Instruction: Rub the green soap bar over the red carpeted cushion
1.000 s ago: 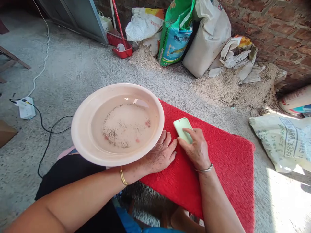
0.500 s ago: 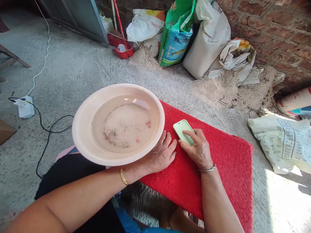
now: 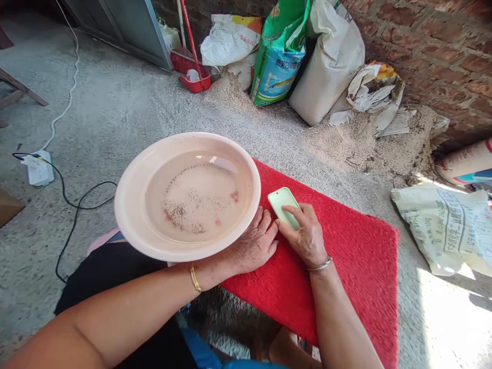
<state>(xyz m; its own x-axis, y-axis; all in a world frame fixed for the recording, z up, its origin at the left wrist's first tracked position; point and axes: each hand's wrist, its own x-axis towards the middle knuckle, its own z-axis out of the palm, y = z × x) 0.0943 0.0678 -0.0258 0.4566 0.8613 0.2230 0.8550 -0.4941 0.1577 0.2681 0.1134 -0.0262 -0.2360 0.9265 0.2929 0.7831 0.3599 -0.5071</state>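
My right hand (image 3: 303,231) grips a pale green, rounded rectangular piece (image 3: 282,199) with a raised rim and a small hole at its far end. That piece rests against a red mat (image 3: 357,266) with a fuzzy pile; its underside is hidden. My left hand (image 3: 249,248) lies flat on the mat, fingers stretched out, just left of the right hand. Above my left wrist and partly covering that hand sits a pale pink basin (image 3: 132,205) of water, with dark specks and a few reddish bits in it. What supports the basin is hidden.
Sacks stand along the brick wall (image 3: 430,51), including a green-and-blue sack (image 3: 279,72). Spilled pellets (image 3: 342,143) lie before them. A red dustpan (image 3: 198,84) is farther left. A white power strip (image 3: 41,171) with cables lies on the floor, and a flattened sack (image 3: 446,225) at right.
My right hand has slid a little to the left with the pale green piece, coming closer to my left hand. The left hand and the basin stay in place.
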